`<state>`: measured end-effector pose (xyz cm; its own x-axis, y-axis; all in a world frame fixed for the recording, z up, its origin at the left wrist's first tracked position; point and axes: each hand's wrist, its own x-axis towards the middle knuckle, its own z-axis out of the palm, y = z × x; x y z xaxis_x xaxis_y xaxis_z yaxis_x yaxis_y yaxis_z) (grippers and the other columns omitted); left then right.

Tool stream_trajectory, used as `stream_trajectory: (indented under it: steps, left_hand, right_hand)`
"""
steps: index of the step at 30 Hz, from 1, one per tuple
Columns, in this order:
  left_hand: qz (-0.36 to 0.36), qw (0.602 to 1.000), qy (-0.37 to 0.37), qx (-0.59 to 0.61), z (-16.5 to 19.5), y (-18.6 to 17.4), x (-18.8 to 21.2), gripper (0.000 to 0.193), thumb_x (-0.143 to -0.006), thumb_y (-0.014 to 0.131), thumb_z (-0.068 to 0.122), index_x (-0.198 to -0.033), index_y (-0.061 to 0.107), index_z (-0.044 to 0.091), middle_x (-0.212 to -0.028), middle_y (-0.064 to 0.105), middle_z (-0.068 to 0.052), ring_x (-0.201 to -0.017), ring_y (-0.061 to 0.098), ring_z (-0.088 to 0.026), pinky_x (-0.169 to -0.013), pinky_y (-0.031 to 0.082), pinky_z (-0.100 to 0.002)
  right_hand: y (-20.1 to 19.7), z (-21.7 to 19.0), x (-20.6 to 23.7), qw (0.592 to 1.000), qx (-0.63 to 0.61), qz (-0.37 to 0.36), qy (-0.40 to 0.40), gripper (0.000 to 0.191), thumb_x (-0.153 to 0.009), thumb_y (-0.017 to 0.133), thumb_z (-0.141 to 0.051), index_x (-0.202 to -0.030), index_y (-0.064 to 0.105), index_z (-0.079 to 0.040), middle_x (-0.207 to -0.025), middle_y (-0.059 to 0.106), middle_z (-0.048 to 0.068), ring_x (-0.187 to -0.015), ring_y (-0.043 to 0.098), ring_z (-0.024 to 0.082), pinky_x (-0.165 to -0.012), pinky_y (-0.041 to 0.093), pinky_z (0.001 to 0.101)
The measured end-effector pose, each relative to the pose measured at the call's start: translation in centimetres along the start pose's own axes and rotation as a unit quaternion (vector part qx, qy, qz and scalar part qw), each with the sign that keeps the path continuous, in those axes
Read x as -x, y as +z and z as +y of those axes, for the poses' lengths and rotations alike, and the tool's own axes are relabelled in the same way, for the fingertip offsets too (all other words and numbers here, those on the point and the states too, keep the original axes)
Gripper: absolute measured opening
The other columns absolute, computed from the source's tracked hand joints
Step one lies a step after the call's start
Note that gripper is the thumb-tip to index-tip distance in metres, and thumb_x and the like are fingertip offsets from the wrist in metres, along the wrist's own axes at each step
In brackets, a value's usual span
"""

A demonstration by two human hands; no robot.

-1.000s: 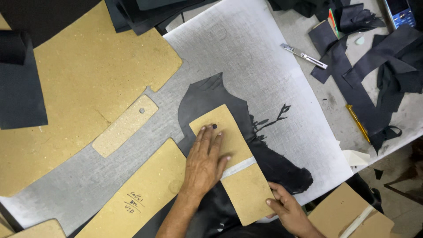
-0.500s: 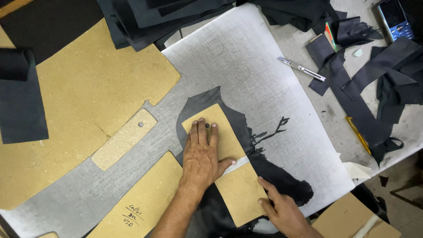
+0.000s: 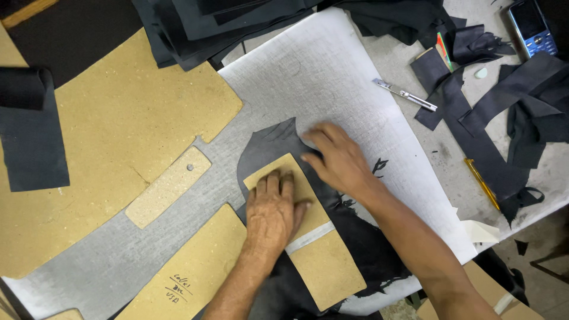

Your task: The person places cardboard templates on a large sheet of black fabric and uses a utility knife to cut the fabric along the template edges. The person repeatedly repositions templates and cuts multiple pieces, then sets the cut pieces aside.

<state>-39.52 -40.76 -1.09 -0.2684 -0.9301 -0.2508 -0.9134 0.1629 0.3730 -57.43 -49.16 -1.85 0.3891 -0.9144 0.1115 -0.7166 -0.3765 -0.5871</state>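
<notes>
My left hand lies flat, fingers together, on a long tan cardboard pattern with a pale tape band across it. The pattern rests on a piece of black leather spread over a white cutting sheet. My right hand reaches across and presses with spread fingers on the leather and the pattern's upper right edge. Neither hand grips anything.
Big tan cardboard patterns cover the left side, with a small strip and another piece nearer me. A utility knife, black leather strips, a yellow pencil and a phone lie to the right. Dark leather pieces are stacked at the top.
My right hand left the pattern's lower end and moved up to the leather by the pattern's top. The left hand stays pressed on the pattern.
</notes>
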Motion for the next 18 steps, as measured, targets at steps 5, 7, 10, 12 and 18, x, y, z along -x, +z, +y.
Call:
stream_trajectory:
  steps: [5,7,10,12,18]
  left_hand:
    - [-0.102,0.992,-0.023,-0.074,2.5,-0.1,0.5,0.124,-0.066,0.078,0.068,-0.154,0.032,-0.006,-0.161,0.023,-0.034,-0.149,0.025,-0.05,-0.112,0.029,-0.057]
    - [-0.14,0.986,-0.027,-0.084,2.6,-0.1,0.5,0.127,-0.069,0.073,0.073,-0.156,0.026,-0.007,-0.163,0.017,-0.035,-0.151,0.019,-0.051,-0.115,0.025,-0.058]
    - [-0.161,0.982,-0.022,-0.095,2.1,-0.1,0.2,0.128,-0.072,0.067,0.077,-0.157,0.022,-0.008,-0.163,0.014,-0.037,-0.151,0.015,-0.053,-0.115,0.024,-0.059]
    - [-0.17,0.98,-0.018,-0.099,1.9,-0.1,0.1,0.128,-0.073,0.066,0.079,-0.157,0.022,-0.008,-0.163,0.013,-0.038,-0.151,0.015,-0.053,-0.115,0.024,-0.06]
    - [-0.161,0.983,-0.022,-0.087,2.3,0.3,0.1,0.131,-0.071,0.066,0.081,-0.157,0.021,-0.008,-0.163,0.012,-0.038,-0.151,0.012,-0.054,-0.115,0.022,-0.061]
  right_hand:
    - [3.6,0.4,-9.1,0.979,0.079,-0.19,-0.005,0.051,-0.075,0.083,-0.025,-0.117,0.066,-0.001,-0.112,0.066,0.019,-0.1,0.067,0.038,-0.089,0.051,0.0473]
    - [3.8,0.4,-10.0,0.958,0.099,-0.269,0.011,0.036,-0.082,0.079,-0.028,-0.108,0.07,-0.005,-0.102,0.071,0.014,-0.102,0.069,0.032,-0.093,0.049,0.0472]
    - [3.4,0.8,-9.8,0.963,0.091,-0.24,-0.079,0.024,-0.089,0.077,-0.028,-0.095,0.072,-0.005,-0.096,0.072,0.01,-0.097,0.07,0.028,-0.089,0.053,0.0426]
    - [3.2,1.5,-9.6,0.972,0.08,-0.165,-0.148,0.023,-0.089,0.077,-0.027,-0.09,0.072,-0.005,-0.095,0.072,0.009,-0.094,0.071,0.026,-0.084,0.055,0.0396]
    - [4.6,2.9,-9.9,0.98,0.034,-0.179,-0.076,0.022,-0.089,0.076,-0.029,-0.083,0.072,-0.008,-0.088,0.073,0.004,-0.084,0.07,0.02,-0.08,0.054,0.0378]
